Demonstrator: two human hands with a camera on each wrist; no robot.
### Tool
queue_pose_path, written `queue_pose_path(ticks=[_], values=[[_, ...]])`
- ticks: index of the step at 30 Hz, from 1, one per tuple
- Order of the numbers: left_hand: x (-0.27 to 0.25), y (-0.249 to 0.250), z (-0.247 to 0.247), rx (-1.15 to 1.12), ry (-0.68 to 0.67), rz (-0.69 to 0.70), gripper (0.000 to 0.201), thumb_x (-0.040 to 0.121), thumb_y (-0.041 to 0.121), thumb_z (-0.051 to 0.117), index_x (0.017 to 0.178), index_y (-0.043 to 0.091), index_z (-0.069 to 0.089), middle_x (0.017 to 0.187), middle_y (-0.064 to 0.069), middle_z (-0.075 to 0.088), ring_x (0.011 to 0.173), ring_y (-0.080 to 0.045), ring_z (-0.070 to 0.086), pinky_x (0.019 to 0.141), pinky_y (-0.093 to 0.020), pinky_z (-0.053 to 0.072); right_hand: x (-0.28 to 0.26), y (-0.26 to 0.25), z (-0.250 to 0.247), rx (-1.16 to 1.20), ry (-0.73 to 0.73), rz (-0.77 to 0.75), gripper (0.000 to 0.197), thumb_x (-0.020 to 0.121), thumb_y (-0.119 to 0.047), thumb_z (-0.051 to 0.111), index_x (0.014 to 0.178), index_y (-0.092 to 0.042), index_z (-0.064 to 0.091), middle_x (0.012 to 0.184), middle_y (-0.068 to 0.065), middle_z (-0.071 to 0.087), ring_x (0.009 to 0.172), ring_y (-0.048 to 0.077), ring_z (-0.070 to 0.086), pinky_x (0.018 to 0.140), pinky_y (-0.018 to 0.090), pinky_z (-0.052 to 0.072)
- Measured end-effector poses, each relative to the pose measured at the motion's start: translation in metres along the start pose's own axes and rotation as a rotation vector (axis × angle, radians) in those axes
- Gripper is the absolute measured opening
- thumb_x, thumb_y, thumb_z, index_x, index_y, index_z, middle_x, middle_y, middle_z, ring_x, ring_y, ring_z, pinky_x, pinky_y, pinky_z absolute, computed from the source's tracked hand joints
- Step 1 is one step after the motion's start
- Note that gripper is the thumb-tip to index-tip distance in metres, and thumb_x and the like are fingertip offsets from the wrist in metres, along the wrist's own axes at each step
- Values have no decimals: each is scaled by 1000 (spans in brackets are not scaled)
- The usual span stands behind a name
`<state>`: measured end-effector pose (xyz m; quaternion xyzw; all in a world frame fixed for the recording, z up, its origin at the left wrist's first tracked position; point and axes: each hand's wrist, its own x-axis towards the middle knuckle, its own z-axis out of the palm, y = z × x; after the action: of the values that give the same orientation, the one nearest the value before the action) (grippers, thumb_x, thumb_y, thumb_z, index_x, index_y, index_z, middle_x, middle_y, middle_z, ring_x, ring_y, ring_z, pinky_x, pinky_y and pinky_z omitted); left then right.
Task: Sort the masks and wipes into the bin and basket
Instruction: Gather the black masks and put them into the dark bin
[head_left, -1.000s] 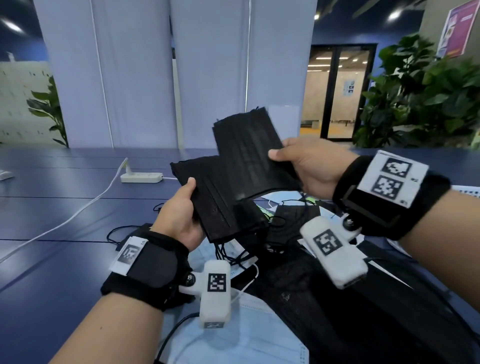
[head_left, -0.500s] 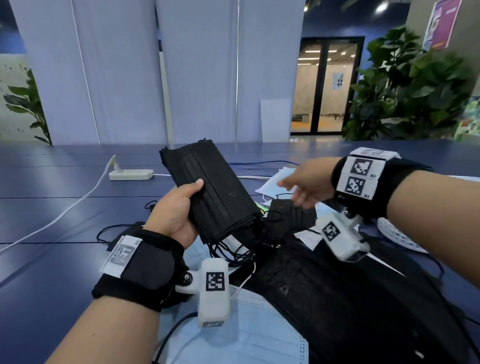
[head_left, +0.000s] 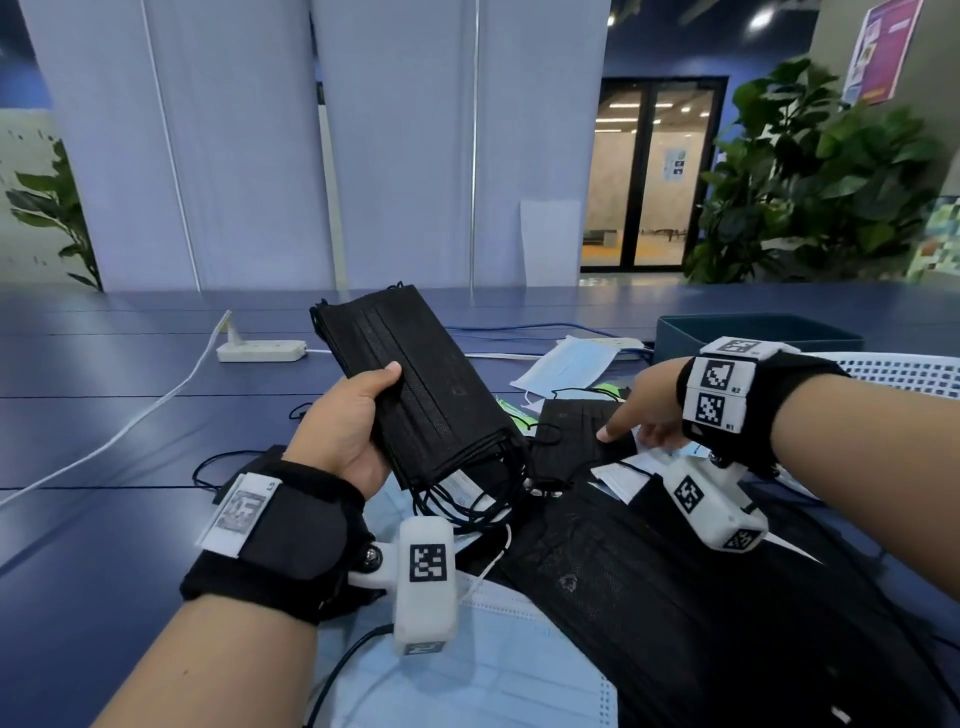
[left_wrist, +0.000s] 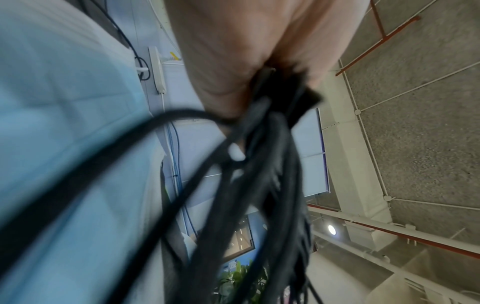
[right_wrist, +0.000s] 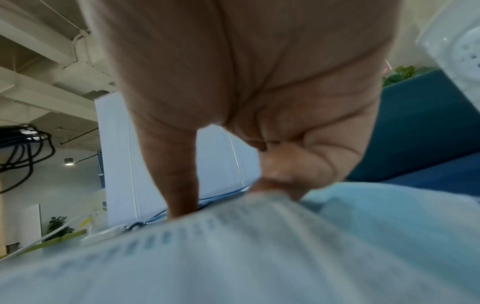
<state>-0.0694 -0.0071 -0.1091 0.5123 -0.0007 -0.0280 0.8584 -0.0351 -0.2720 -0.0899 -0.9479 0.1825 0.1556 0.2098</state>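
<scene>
My left hand (head_left: 358, 415) grips a stack of black masks (head_left: 415, 389) above the table, thumb on top; their ear loops (left_wrist: 259, 174) dangle below the palm. My right hand (head_left: 631, 415) is down on the pile. Its thumb (right_wrist: 179, 185) touches a single black mask (head_left: 571, 431) lying flat, and its curled fingertips (right_wrist: 280, 174) rest at the edge of a light blue mask (right_wrist: 259, 257), with nothing pinched between them. A dark teal bin (head_left: 753, 332) and a white mesh basket (head_left: 904, 371) stand at the far right. A green-edged wipe packet (head_left: 511, 413) peeks out beside the stack.
More masks lie around: a light blue one (head_left: 566, 364) further back, another (head_left: 467, 670) near me, and a large black one (head_left: 675, 597) close to the camera. A white power strip (head_left: 260, 351) with its cable lies on the blue table (head_left: 104, 441) at left.
My right hand let go of the black mask it held against the stack and dropped to the pile on the table. My left hand now holds the whole stack alone.
</scene>
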Motion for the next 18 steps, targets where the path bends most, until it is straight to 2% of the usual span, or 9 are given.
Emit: queue_pose_path(ticks=[3, 4, 6, 7, 8, 11, 14, 16, 18], values=[[0, -1, 0, 23, -9, -9, 26, 98, 15, 48, 119, 5, 60, 94, -7, 72, 78, -19, 71, 56, -32, 57, 1, 1, -2, 21, 16, -16, 28, 79, -27, 75, 74, -7, 56, 59, 5, 58, 48, 18, 49, 57, 27, 44], [0, -1, 0, 30, -16, -14, 28, 97, 15, 48, 121, 5, 58, 95, -8, 72, 79, -19, 71, 56, -32, 58, 2, 1, -2, 43, 41, -29, 25, 79, -24, 75, 73, -7, 58, 60, 6, 61, 51, 18, 53, 59, 27, 48], [1, -3, 0, 37, -29, -21, 30, 97, 14, 48, 124, 4, 57, 97, -9, 72, 80, -20, 71, 56, -33, 59, 4, 2, -2, 51, 66, -49, 24, 75, -23, 78, 80, -3, 65, 71, 10, 68, 67, 23, 64, 79, 32, 56], [2, -3, 1, 38, -31, -21, 31, 97, 14, 48, 124, 4, 57, 98, -9, 71, 81, -21, 70, 56, -33, 59, 5, 3, -2, 33, 58, -50, 28, 74, -25, 79, 84, -2, 66, 75, 11, 69, 74, 25, 66, 86, 35, 54], [2, -3, 0, 38, -32, -21, 31, 96, 13, 49, 125, 4, 57, 99, -10, 71, 82, -21, 70, 56, -34, 59, 4, 3, -1, 21, 42, -47, 31, 72, -26, 80, 84, -1, 66, 77, 12, 68, 74, 25, 65, 88, 36, 53], [3, -4, 0, 35, -35, -20, 32, 96, 13, 49, 126, 4, 56, 102, -11, 71, 85, -22, 70, 56, -33, 59, 2, 3, 2, 38, 3, -47, 30, 72, -21, 81, 79, -2, 59, 67, 10, 62, 60, 23, 56, 70, 32, 52], [3, -5, 0, 40, -35, -24, 31, 96, 13, 49, 126, 4, 56, 101, -10, 71, 83, -21, 70, 57, -32, 58, 1, -1, 5, 11, -12, -67, 23, 77, -14, 77, 71, -3, 57, 52, 6, 57, 40, 17, 49, 51, 25, 45], [3, -6, -1, 42, -35, -27, 32, 96, 13, 49, 126, 4, 56, 104, -11, 71, 85, -22, 70, 58, -33, 58, 2, -4, 5, -37, 31, -106, 21, 78, -13, 75, 68, -3, 58, 50, 5, 57, 43, 18, 52, 52, 28, 48], [3, -5, -1, 39, -35, -34, 32, 96, 13, 49, 127, 4, 55, 109, -13, 69, 90, -23, 69, 61, -35, 58, 0, -5, 3, -58, 78, -159, 19, 79, -14, 73, 71, -5, 57, 59, 6, 58, 55, 20, 54, 60, 30, 52]])
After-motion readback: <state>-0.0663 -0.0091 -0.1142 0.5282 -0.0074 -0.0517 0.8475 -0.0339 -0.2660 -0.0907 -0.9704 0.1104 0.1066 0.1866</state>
